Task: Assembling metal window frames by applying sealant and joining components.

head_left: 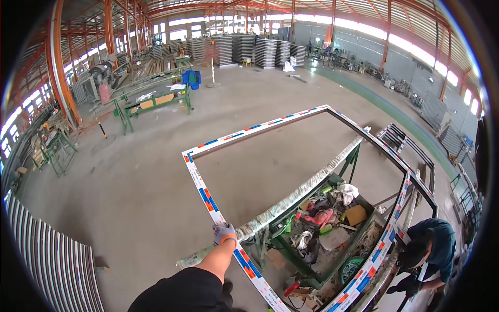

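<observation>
My left hand, in a grey glove with an orange cuff, is closed around the near-left side of a large rectangular window frame. The frame is covered in white, blue and orange protective film. It lies across a work stand, on a long padded rail wrapped in crinkled plastic. My hand grips just beside that rail's near end. My right hand is out of view.
Under the frame, a green stand holds a tray of tools, rags and scraps. A co-worker in dark clothing bends at the lower right. Stacked metal profiles lie at the left. A green workbench stands farther off.
</observation>
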`<state>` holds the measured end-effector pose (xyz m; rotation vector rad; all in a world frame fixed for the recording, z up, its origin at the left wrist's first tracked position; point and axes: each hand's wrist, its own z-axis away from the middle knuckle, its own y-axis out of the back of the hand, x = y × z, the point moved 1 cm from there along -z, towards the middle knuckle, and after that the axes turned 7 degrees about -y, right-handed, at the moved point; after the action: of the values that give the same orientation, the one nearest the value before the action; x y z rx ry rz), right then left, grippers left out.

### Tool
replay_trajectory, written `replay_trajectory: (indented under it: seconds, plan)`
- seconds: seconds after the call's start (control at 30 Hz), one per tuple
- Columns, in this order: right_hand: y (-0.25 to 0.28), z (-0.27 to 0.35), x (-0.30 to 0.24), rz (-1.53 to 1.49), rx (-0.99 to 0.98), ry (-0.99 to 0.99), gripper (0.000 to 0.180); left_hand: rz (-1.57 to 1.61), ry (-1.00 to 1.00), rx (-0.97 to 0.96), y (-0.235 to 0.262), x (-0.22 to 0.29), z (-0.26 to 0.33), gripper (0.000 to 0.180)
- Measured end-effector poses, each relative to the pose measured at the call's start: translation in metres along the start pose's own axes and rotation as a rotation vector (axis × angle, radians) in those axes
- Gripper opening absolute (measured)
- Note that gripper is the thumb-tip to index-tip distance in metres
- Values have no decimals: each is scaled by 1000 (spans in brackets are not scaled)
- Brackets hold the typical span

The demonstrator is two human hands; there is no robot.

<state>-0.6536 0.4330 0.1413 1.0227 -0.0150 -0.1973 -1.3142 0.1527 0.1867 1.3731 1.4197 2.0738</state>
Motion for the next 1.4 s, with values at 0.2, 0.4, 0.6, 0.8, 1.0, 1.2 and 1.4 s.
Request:
replay_trajectory:
  seconds: [0.2,0.4,0.6,0.8,1.0,1.2,1.4]
  plan:
    - [-4,-11,16,-68,23,23,75,12,15,4,7,8,12,60]
    - [-5,15,8,-80,1,224,62,-30,-18,135,7,-5,3,61]
    - [-13,34,19,-275,11,357,40,45,-12,41,-8,5,4,44]
    - [78,60,-71,39,382,220,27,149,-118,45,-61,-34,-67,49]
    - [61,52,-39,-38,435,77,30,-201,-73,71,-83,-37,-58,80]
    - [61,62,-42,-58,435,70,31,-129,-83,9,-48,-24,-38,80]
    - [54,54,-40,-66,516,145,32,-148,-119,-18,-47,-20,-51,85]
